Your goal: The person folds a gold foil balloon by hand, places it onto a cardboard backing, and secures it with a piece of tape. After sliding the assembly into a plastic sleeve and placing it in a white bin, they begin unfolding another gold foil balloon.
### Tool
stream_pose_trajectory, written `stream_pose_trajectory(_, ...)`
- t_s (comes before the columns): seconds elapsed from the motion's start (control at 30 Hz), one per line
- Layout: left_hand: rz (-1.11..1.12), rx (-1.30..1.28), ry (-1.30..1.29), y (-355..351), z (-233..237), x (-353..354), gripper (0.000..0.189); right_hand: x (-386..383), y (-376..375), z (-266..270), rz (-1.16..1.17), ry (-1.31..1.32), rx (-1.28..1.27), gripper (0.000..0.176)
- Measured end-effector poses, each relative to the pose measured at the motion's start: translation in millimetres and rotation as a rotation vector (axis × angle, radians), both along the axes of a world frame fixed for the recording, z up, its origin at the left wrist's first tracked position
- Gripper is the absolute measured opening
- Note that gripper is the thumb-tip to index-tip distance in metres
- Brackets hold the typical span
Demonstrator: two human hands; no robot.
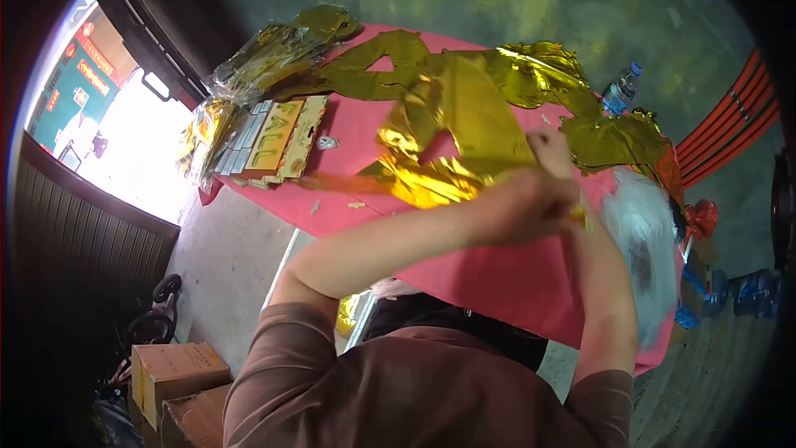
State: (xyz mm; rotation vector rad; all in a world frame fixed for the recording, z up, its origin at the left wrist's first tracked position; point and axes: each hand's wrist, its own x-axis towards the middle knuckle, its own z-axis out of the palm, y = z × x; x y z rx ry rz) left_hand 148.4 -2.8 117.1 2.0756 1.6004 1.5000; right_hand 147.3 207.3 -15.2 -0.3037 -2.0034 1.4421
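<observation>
A large gold foil piece [481,108] with an opening in it lies over the pink tablecloth [464,282] in front of me. My left hand [531,206] is blurred and crosses over my right forearm, its fingers curled; what it holds, if anything, is too smeared to tell. Just beyond it, my right hand [550,149] is closed at the right edge of the gold foil, partly hidden behind my left hand. A small yellow bit shows beside my left fingers. More flat gold foil pieces [377,62] lie along the far side of the table.
Printed cards [274,139] and clear-wrapped foil packs [265,58] lie at the left. A water bottle [622,90] stands at the far right edge, near a clear plastic bag [638,241]. Cardboard boxes [178,361] and large blue bottles [754,292] are on the floor.
</observation>
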Motion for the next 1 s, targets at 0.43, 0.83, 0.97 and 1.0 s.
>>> stream_pose_trajectory(0.43,0.323,-0.384,0.34,-67,-57,-61,0.055,72,-25,68,-0.017,-0.098,0.806,0.02)
stream_pose_trajectory(0.83,0.374,-0.827,0.403,-113,-54,-76,0.058,98,-76,60,0.296,-0.488,0.777,0.023)
stream_pose_trajectory(0.97,0.358,-0.726,0.285,-65,-47,-100,0.049,68,-47,72,0.164,-0.6,0.737,0.023)
stream_pose_trajectory(1.0,0.326,-0.779,0.181,-48,-46,-108,0.045,59,-41,73,0.074,-0.6,0.698,0.025)
